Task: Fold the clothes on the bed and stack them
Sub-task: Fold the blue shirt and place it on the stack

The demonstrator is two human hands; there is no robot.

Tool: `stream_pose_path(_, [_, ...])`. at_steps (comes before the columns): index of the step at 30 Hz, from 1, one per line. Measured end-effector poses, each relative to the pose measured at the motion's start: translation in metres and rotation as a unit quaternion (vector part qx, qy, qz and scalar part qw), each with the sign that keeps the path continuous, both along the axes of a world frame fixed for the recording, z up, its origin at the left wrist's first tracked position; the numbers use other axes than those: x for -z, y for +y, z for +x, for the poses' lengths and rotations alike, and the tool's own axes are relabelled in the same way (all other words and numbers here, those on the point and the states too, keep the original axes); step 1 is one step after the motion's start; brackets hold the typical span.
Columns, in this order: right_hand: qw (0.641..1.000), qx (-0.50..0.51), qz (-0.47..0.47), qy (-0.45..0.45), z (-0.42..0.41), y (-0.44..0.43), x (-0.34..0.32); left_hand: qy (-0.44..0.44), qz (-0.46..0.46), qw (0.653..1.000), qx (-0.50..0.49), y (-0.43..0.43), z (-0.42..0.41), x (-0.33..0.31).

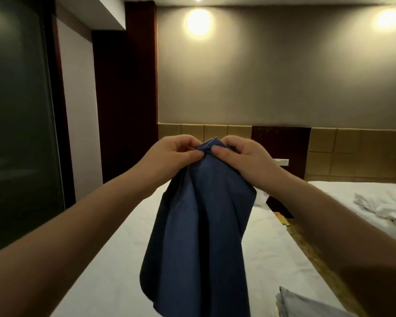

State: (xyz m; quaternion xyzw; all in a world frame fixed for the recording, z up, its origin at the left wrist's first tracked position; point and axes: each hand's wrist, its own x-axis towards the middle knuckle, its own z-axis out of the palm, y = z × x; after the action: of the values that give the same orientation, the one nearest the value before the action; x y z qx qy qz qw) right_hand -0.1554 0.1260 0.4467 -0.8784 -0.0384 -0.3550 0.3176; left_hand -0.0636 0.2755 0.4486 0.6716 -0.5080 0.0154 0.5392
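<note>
Closest to me, my forearms (55, 236) reach out. At their ends my left hand (172, 154) and right hand (240, 154) sit almost touching, each pinching the top edge of a navy garment (201, 225) between thumb and curled fingers. It hangs bunched above the middle of the bed (114, 259), its bottom out of sight. I judge this the shake-out before folding: next I should slide my hands apart along that edge, then lay it flat. Grey clothes (306, 305) lie at the near right edge; another bed (352, 188) stands beyond.
</note>
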Motion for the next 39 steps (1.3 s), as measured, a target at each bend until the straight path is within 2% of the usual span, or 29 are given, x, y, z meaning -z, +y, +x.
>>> stream_pose_path(3, [0.999, 0.022, -0.050, -0.004, 0.002, -0.001, -0.013, 0.017, -0.017, 1.000, -0.010, -0.001, 0.001, 0.004])
stream_pose_path(7, [0.999, 0.021, -0.045, -0.012, -0.005, -0.002, -0.018, -0.017, -0.037, 0.999, -0.007, -0.002, -0.006, 0.025])
stream_pose_path(11, [0.998, 0.030, -0.052, 0.029, -0.013, -0.006, -0.015, -0.005, -0.015, 1.000, 0.021, -0.009, -0.006, 0.048])
stream_pose_path(20, [0.995, 0.073, -0.040, 0.063, -0.025, -0.027, -0.005, 0.140, 0.063, 0.984, 0.086, -0.026, -0.011, 0.084])
stream_pose_path(23, [0.992, 0.095, -0.044, 0.070, -0.030, -0.036, 0.002, 0.139, 0.084, 0.984, 0.066, -0.024, -0.005, 0.089])
stream_pose_path(28, [0.991, 0.100, -0.031, 0.083, -0.034, -0.040, 0.013, 0.095, 0.019, 0.995, -0.009, -0.021, 0.009, 0.087])
stream_pose_path(30, [0.990, 0.103, -0.031, 0.095, -0.033, -0.039, 0.016, 0.112, 0.027, 0.993, 0.029, -0.023, 0.009, 0.087])
stream_pose_path(33, [0.987, 0.093, -0.048, 0.121, -0.029, -0.034, 0.022, 0.183, 0.048, 0.978, 0.085, -0.034, 0.001, 0.091])
stream_pose_path(37, [0.987, 0.080, -0.057, 0.129, -0.028, -0.028, 0.027, 0.169, 0.023, 0.985, 0.040, -0.046, -0.006, 0.088])
stream_pose_path(39, [0.986, 0.087, -0.066, 0.127, -0.030, -0.030, 0.029, 0.188, 0.012, 0.981, 0.049, -0.045, -0.005, 0.083])
